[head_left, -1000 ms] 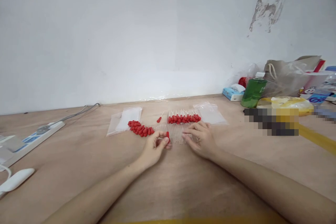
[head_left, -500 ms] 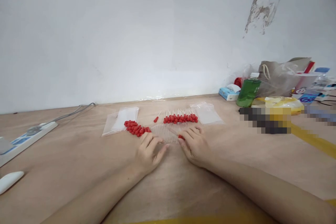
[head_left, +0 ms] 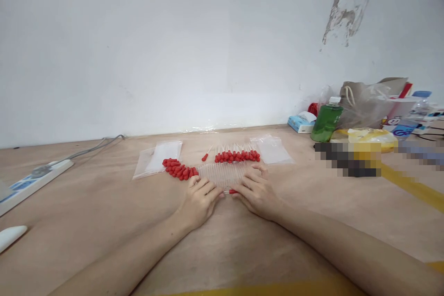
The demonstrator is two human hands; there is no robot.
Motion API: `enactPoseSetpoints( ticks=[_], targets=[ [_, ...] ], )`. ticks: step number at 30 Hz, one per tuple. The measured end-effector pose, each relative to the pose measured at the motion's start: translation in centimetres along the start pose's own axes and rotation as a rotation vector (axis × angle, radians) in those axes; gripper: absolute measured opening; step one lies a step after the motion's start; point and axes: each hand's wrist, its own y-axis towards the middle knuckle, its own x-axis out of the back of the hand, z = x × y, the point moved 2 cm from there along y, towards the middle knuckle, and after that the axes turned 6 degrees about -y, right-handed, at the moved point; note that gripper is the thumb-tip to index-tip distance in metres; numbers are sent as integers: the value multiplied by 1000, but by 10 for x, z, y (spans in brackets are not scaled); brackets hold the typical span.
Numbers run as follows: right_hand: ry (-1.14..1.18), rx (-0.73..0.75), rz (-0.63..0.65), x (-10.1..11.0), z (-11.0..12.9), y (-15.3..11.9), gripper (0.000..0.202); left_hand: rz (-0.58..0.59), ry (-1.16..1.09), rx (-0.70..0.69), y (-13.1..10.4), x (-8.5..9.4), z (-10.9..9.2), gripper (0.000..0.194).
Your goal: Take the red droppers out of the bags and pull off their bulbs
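Low over the front of the table, my left hand (head_left: 200, 200) is closed on a thin clear glass dropper tube (head_left: 226, 192). Opposite it, my right hand (head_left: 258, 194) pinches a red rubber bulb (head_left: 232, 191) in line with the tube; the bulb and tube meet between my fingertips, but how far one is in the other I cannot tell. Just beyond my hands lies a row of clear glass tubes (head_left: 222, 173). A heap of loose red bulbs (head_left: 178, 169) is to its left. Behind the row lie several red-bulbed droppers (head_left: 237, 156), their tubes pointing away, and one single dropper (head_left: 205, 157).
Clear plastic bags lie left (head_left: 164, 155) and right (head_left: 275, 150). At right stand a tissue pack (head_left: 301, 123), a green bottle (head_left: 326, 121) and other clutter against the wall. A power strip (head_left: 38, 182) with a grey cable and a white object (head_left: 12, 237) are at left.
My left hand has closed and moved in toward my right. The tube slanting from my right fingers is gone from there; a bulb and tube now lie level between both hands.
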Motion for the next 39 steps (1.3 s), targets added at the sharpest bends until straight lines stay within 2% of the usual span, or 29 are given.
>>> enactPoseSetpoints(
  ticks=[3,11,20,23,25,27,30,32,35,39],
  targets=[
    [29,7,9,-1,-3,-3,18,27,-57,6,-3,1,0,17],
    [73,93,-59,0,-3,-6,15,-13,-141,10,-8,6,-2,17],
    [79,75,-68,5,0,-4,16,-32,-162,20,-9,7,-4,14],
    [85,54,-67,7,-7,-7,18,-25,-158,54,-13,7,1,15],
    [80,-36,-82,8,-18,-9,17,-49,-167,112,-17,8,9,16],
    [117,-193,-103,7,-35,-12,16,-93,-203,228,-19,8,22,15],
    [298,-416,-111,-2,-57,-16,19,-130,-251,371,-20,5,38,20],
    [381,-542,-104,-10,-68,-19,23,-127,-231,379,-18,1,44,27],
    [354,-664,-40,-19,-77,-24,27,-117,-161,347,-16,-8,50,38],
    [353,-748,55,-23,-81,-26,23,-129,-78,329,-15,-13,57,29]
  ],
)
